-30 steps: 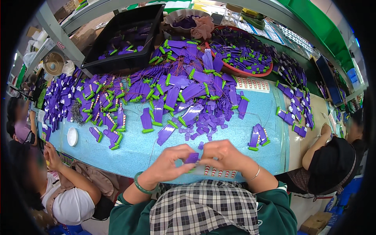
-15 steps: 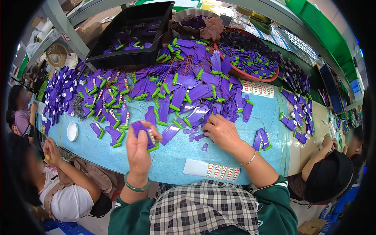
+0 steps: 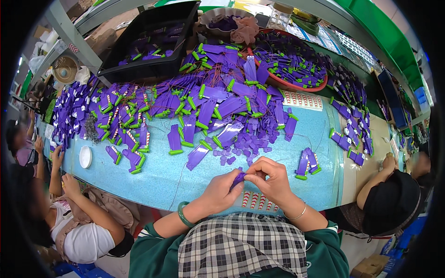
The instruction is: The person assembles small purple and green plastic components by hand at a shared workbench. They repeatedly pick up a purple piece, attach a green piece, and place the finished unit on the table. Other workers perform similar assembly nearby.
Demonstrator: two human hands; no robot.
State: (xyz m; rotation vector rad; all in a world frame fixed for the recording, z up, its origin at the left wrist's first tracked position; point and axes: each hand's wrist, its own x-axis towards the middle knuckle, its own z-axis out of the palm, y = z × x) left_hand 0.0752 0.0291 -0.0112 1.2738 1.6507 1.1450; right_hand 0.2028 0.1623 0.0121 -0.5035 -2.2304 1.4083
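Note:
Close to the table's front edge, my left hand (image 3: 218, 192) is closed around a flat purple plastic part (image 3: 238, 180), most of which its fingers hide. The thumb and forefinger of my right hand (image 3: 272, 184) pinch the same part at its upper end. Whether a smaller piece sits between those fingertips I cannot make out. Just below both hands lies a sheet of red-and-white striped stickers (image 3: 259, 202), partly covered by them. Beyond my hands is a scatter of small purple plastic pieces (image 3: 241, 143). A purple part with a green end (image 3: 198, 156) rests left of them.
A large heap of purple and green parts (image 3: 215, 106) spreads across the blue tabletop (image 3: 139, 185). Behind it stand a black tray (image 3: 104, 69) and a red basin (image 3: 296, 85). Another sticker sheet (image 3: 303, 100) and a white lid (image 3: 85, 157) lie farther out. Co-workers sit at both sides.
My left hand has come right and down with the purple part. My right hand has drawn back from the small pieces, and both hands now meet at the part over the sticker sheet.

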